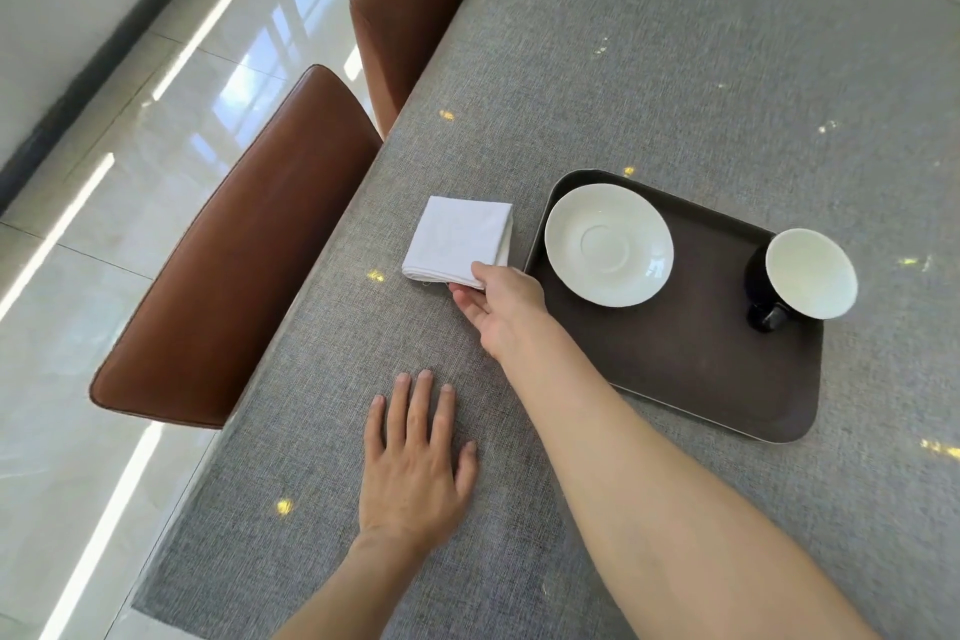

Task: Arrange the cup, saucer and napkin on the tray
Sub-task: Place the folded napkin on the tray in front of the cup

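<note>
Right hand (501, 312) pinches near corner of folded napkin (457, 240); tray (691, 369) just right of it; left hand (415, 463) flat, fingers spread, empty.

Grey table (675, 68) bears tray (675, 364), napkin (457, 239), left hand (415, 463)

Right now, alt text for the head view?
Right hand pinches a corner of the folded white napkin beside the dark tray, which holds the saucer and cup; left hand rests flat on the table.
</note>
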